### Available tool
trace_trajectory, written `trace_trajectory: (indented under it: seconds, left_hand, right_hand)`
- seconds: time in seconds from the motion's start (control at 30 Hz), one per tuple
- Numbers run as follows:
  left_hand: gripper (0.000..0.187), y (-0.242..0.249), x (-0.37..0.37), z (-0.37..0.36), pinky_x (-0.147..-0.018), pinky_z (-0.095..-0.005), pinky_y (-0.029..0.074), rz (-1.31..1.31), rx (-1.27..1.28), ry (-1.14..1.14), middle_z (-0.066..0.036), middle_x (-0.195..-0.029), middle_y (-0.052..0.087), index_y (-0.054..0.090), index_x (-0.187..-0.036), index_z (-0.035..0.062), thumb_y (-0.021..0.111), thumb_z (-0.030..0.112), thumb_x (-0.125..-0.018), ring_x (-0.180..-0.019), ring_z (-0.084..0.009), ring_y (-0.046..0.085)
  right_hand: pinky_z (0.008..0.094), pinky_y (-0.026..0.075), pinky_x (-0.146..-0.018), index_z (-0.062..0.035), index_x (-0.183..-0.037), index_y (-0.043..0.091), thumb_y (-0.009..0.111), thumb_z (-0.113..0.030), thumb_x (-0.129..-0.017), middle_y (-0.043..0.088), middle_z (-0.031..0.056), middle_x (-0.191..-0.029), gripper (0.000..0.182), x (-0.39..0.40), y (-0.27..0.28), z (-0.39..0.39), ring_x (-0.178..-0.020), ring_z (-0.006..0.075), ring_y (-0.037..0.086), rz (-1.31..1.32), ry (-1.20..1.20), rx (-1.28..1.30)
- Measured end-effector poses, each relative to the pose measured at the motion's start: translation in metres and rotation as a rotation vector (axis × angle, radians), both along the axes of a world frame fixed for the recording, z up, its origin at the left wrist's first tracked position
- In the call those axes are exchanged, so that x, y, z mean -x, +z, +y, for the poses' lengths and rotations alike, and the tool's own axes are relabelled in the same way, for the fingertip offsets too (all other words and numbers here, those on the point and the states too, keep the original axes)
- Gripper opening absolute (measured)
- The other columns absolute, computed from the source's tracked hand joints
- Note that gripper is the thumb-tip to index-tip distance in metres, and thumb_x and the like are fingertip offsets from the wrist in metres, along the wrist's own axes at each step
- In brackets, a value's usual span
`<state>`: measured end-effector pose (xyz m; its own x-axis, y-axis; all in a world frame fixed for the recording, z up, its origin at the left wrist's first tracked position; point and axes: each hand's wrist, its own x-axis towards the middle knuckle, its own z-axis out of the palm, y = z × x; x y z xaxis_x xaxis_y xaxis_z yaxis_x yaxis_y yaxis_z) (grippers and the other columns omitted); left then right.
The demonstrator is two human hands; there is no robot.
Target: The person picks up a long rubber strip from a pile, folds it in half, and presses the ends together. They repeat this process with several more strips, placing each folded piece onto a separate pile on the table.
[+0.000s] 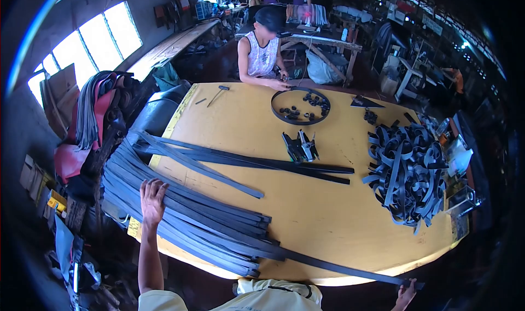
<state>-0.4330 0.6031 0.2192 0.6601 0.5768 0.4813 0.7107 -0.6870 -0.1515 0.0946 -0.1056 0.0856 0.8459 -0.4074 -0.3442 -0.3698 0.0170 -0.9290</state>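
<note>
A thick bundle of long dark leather strips (202, 218) lies across the near left of the yellow-topped table, its far ends drooping over the left edge. My left hand (153, 200) rests on top of the bundle, fingers apart and slightly bent. One leather strip (339, 268) runs from the bundle to the lower right, past the table's front edge. Its end is pinched in my right hand (406, 296), partly cut off by the frame's bottom. A few separate strips (257, 162) lie crossed behind the bundle.
A co-worker (264, 54) stands at the far edge, one hand near a black strap ring (274, 111) with small rolled pieces inside. Curled strips (402, 169) are heaped at the right. Black clamp-like tools (300, 146) and a hammer (219, 95) lie on the table.
</note>
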Motion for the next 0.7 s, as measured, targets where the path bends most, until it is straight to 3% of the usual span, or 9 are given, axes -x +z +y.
trace_trajectory:
  seconds: [0.03,0.07,0.23,0.3,0.37,0.47,0.5,0.57,0.7]
  left_hand:
    - [0.045,0.009,-0.001,0.003,-0.104,-0.0514,0.034,0.054,-0.043,0.013,-0.012,-0.109,0.057,0.060,-0.107,0.0041,0.056,-0.007,-0.063,-0.115,-0.0299,0.051]
    - [0.040,0.014,0.002,0.014,-0.107,-0.0532,0.032,0.017,-0.096,-0.028,-0.013,-0.110,0.057,0.062,-0.102,0.0044,0.058,-0.004,-0.063,-0.116,-0.0307,0.051]
    - [0.049,0.048,0.011,0.113,-0.105,-0.0493,0.032,-0.075,-0.227,-0.086,-0.019,-0.130,0.052,0.064,-0.110,0.0009,0.049,-0.006,-0.063,-0.125,-0.0354,0.046]
    - [0.066,0.044,-0.010,0.140,-0.107,-0.0516,0.030,0.011,-0.341,0.364,-0.024,-0.141,0.040,0.047,-0.137,0.0075,0.052,-0.004,-0.072,-0.132,-0.0391,0.038]
    - [0.070,0.008,-0.020,0.158,-0.103,-0.0502,0.036,-0.016,-0.214,0.775,-0.026,-0.145,0.033,0.037,-0.143,0.0085,0.053,0.000,-0.075,-0.131,-0.0406,0.038]
    - [0.067,-0.059,-0.043,0.148,-0.082,-0.0468,0.050,-0.198,-0.074,0.351,-0.029,-0.129,0.050,0.038,-0.142,0.0069,0.050,0.004,-0.076,-0.097,-0.0385,0.060]
    - [0.062,-0.050,-0.071,0.098,-0.080,-0.0484,0.050,-0.335,0.317,0.209,-0.028,-0.119,0.058,0.043,-0.138,0.0053,0.049,0.003,-0.077,-0.086,-0.0393,0.061]
    - [0.046,-0.099,-0.099,0.043,-0.082,-0.0478,0.048,-0.316,0.231,0.043,-0.025,-0.107,0.062,0.053,-0.128,0.0035,0.055,0.007,-0.082,-0.092,-0.0398,0.062]
    - [0.032,-0.126,-0.105,-0.073,-0.096,-0.0439,0.043,-0.290,0.476,-0.050,-0.017,-0.120,0.060,0.061,-0.115,0.0043,0.059,0.003,-0.083,-0.113,-0.0363,0.055]
  right_hand:
    - [0.0224,0.039,-0.044,0.0004,-0.094,0.069,0.072,-0.027,-0.085,0.059,0.0013,-0.061,0.029,0.023,0.025,0.033,-0.050,0.0103,0.052,0.005,-0.056,-0.032]
    - [0.0136,0.031,-0.037,-0.0183,-0.097,0.064,0.063,-0.052,-0.087,0.055,-0.0033,-0.065,0.035,-0.002,-0.036,-0.019,-0.048,0.0048,0.047,0.101,0.064,0.051]
    - [0.0201,0.033,-0.045,-0.0114,-0.100,0.063,0.063,-0.041,-0.091,0.060,-0.0010,-0.080,0.031,-0.007,-0.045,0.057,-0.059,0.0070,0.051,0.172,0.138,-0.041]
    - [0.0214,0.036,-0.048,-0.0149,-0.103,0.063,0.063,-0.036,-0.092,0.060,-0.0030,-0.084,0.024,-0.019,-0.057,0.113,-0.061,0.0069,0.051,0.013,0.311,-0.191]
    - [0.0213,0.039,-0.051,-0.0149,-0.107,0.060,0.060,-0.036,-0.094,0.062,-0.0047,-0.090,0.025,-0.019,-0.049,0.189,-0.064,0.0083,0.056,0.027,0.367,-0.344]
    - [0.0241,0.046,-0.061,-0.0136,-0.111,0.057,0.060,-0.040,-0.093,0.064,0.0019,-0.099,0.032,-0.034,-0.079,0.267,-0.073,0.0158,0.063,0.119,0.530,-0.548]
    - [0.0248,0.048,-0.065,-0.0128,-0.113,0.056,0.060,-0.041,-0.093,0.064,0.0035,-0.099,0.034,-0.034,-0.094,0.282,-0.078,0.0181,0.066,0.168,0.573,-0.579]
    - [0.0259,0.048,-0.070,-0.0119,-0.114,0.055,0.059,-0.042,-0.093,0.065,0.0044,-0.098,0.037,-0.032,-0.114,0.300,-0.082,0.0187,0.066,0.194,0.564,-0.554]
    - [0.0341,0.049,-0.082,-0.0060,-0.118,0.053,0.057,-0.049,-0.092,0.066,0.0078,-0.098,0.050,-0.038,-0.140,0.291,-0.097,0.0232,0.066,0.250,0.677,-0.413]
